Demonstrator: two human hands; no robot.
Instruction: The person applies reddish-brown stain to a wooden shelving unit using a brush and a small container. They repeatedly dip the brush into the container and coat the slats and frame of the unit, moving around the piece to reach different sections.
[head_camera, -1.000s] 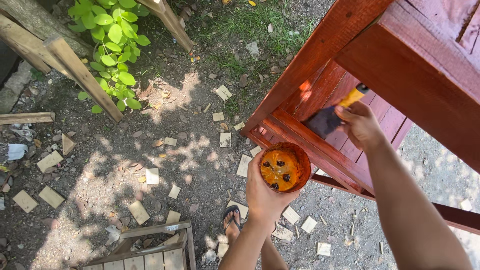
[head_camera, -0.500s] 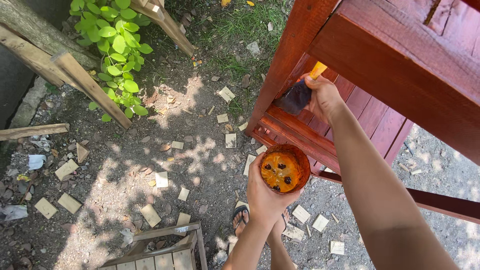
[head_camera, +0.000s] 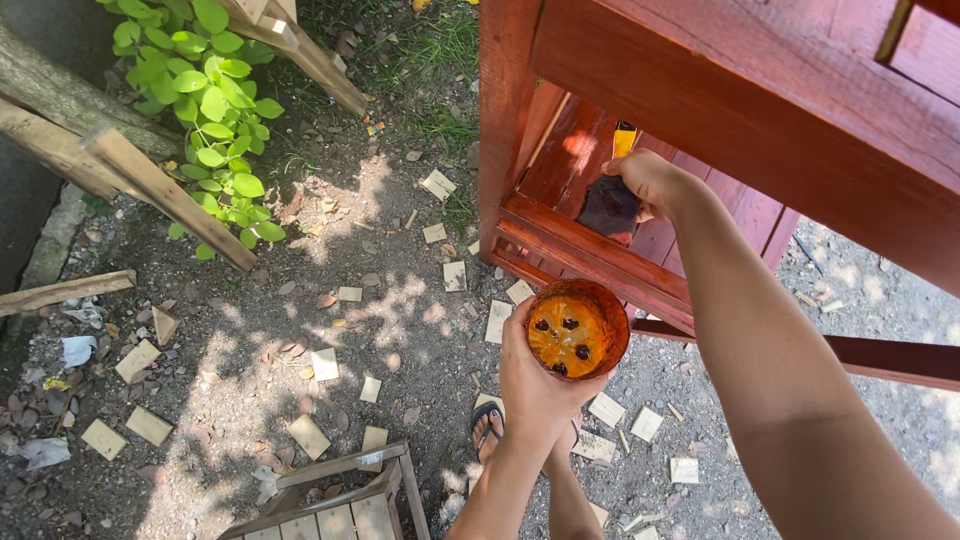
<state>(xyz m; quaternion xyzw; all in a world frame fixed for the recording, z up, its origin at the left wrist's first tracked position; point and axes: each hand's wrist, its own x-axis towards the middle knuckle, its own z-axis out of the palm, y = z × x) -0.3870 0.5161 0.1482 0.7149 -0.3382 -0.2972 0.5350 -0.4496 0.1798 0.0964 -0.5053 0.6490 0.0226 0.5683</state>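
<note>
- The left hand (head_camera: 535, 385) grips a round cup (head_camera: 578, 328) of orange stain from below.
- The right hand (head_camera: 652, 180) grasps a paintbrush (head_camera: 612, 195), its dark bristles against the red wooden frame (head_camera: 590, 250) just above the cup.
- Wood scraps (head_camera: 310, 435) lie scattered on the ground below both hands.
</note>
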